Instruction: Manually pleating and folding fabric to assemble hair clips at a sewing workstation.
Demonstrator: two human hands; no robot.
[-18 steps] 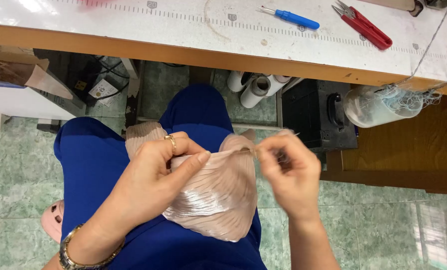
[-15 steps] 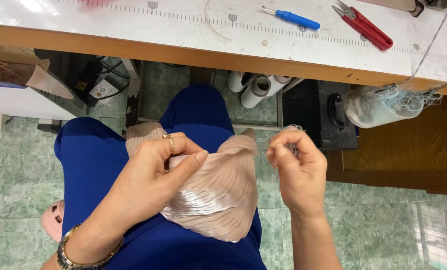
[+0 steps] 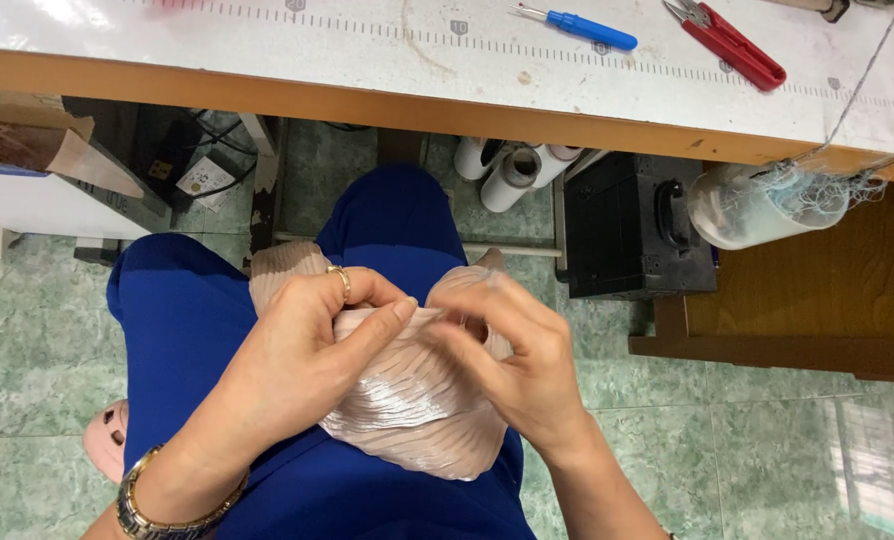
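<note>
Pinching the pleated pink fabric point(image 3: 407, 400) on your lap, your left hand point(image 3: 297, 350) has its fingers point(image 3: 382, 325) clenched on the top edge, the ring finger wearing a gold band. Your right hand point(image 3: 517, 365) meets it from the other side, fingers curled onto the same edge (whether they grip the cloth or only a thread, you cannot tell from here). Beyond your fingers runs the worktop point(image 3: 267, 60), carrying a blue seam ripper point(image 3: 582, 27) and red thread snips point(image 3: 727, 42). Under its edge, past your right fingers, sit white thread cones point(image 3: 512, 170), a black motor box point(image 3: 632, 225) and a pale jar stuffed with thread scraps point(image 3: 757, 205). Nothing blocks your view of the fabric but your own hands. Half a second ago your right hand was lifted clear of the cloth; now it has come back against it.
</note>
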